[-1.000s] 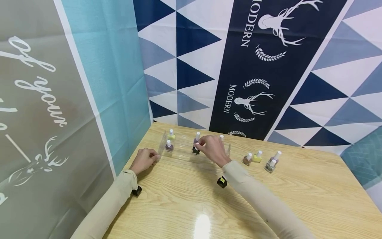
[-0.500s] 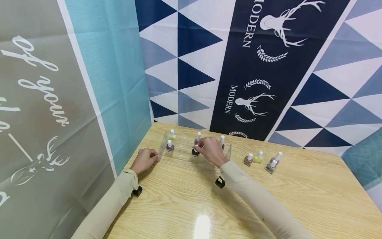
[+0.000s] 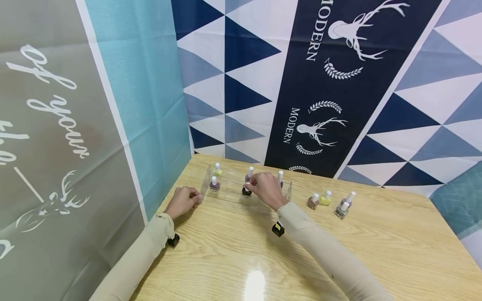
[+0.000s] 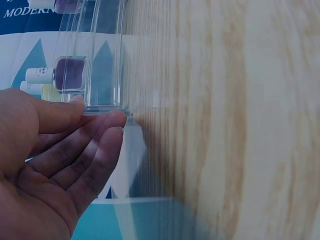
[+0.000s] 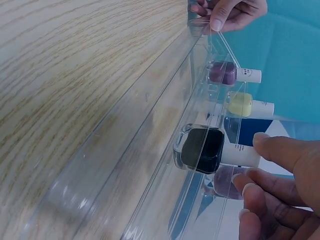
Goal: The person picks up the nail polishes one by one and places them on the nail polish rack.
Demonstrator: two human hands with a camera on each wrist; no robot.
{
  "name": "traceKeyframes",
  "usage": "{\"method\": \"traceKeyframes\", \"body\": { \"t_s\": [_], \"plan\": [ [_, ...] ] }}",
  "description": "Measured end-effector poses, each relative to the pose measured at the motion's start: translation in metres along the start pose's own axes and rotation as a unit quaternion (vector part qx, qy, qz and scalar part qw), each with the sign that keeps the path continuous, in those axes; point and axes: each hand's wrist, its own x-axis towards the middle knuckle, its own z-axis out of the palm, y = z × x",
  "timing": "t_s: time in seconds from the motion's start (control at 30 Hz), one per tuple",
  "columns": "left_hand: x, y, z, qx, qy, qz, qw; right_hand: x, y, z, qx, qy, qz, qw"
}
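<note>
My right hand (image 3: 268,189) pinches the white cap of a black nail polish bottle (image 5: 203,149), which stands at the front tier of a clear stepped rack (image 3: 231,196). My left hand (image 3: 183,201) holds the rack's left end, thumb on one side of the end panel and fingertips at its lower corner (image 4: 117,117). On the rack, a purple bottle (image 4: 70,74) sits at the left front, with a yellow bottle (image 5: 240,104) behind it. A mauve bottle (image 5: 227,181) stands behind the black one. Partly hidden by my right hand is a dark blue bottle (image 3: 280,177).
Right of the rack stand a brown bottle (image 3: 313,201), a yellow bottle (image 3: 325,198), a mauve bottle (image 3: 348,199) and a greyish bottle (image 3: 341,210). A black object with a yellow mark (image 3: 278,229) lies near my right forearm. Patterned cloth (image 3: 241,83) hangs behind the table.
The black bottle and my right hand have come down slightly and a little left against the rack, and more of the dark blue bottle shows. My left hand keeps its place.
</note>
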Motion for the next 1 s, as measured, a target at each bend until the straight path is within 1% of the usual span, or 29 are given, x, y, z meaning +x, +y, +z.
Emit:
{"method": "traceKeyframes", "body": {
  "t_s": [0.2, 0.4, 0.57, 0.67, 0.83, 1.0],
  "plan": [
    [0.000, 0.000, 0.001, -0.005, -0.005, -0.001, 1.0000, -0.004, 0.001, -0.005, 0.014, 0.000, 0.006, 0.9999],
    [0.000, 0.001, 0.001, -0.005, -0.007, -0.006, 1.0000, -0.012, 0.005, -0.020, 0.000, 0.004, 0.014, 0.9999],
    [0.000, 0.003, -0.001, 0.002, -0.006, -0.001, 1.0000, -0.021, 0.012, -0.036, -0.008, 0.023, 0.019, 0.9995],
    [0.000, 0.004, -0.001, 0.005, -0.009, -0.001, 0.9999, -0.027, 0.017, -0.046, 0.000, 0.038, 0.022, 0.9990],
    [-0.001, 0.004, -0.002, 0.008, -0.008, -0.006, 0.9999, -0.034, 0.026, -0.061, 0.010, 0.063, 0.014, 0.9979],
    [-0.001, 0.003, -0.001, 0.013, -0.009, -0.004, 0.9999, -0.044, 0.036, -0.074, 0.001, 0.086, 0.007, 0.9963]
  ]
}}
